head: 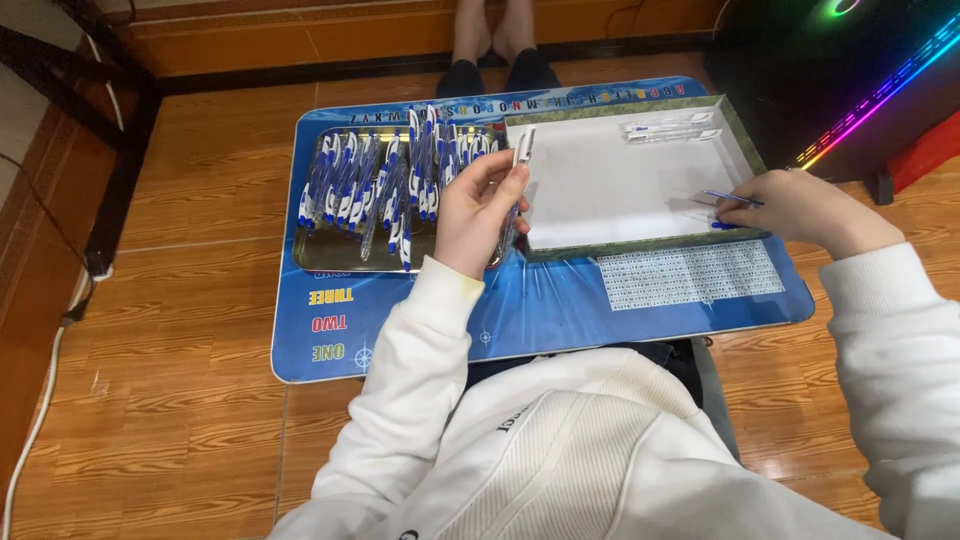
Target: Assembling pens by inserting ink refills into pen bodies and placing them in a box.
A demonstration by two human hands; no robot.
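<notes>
The left hand (478, 212) is clamped on a pen barrel (516, 190) above the tray of pens (330, 262); the right hand (790, 205) pinches a thin blue refill (733, 198) over the white box (640, 243) — better to align both tips slowly before inserting.

I look down on a floor (200, 200) of glossy orange-brown wood-pattern tiles that catches the room light. An orange skirting (300, 40) with a dark strip runs along the far side. A black metal frame (110, 180) stands at the left, with a white cable (45, 390) trailing beside it. At the upper right sits a black computer case (850, 80) glowing with rainbow lights.
</notes>
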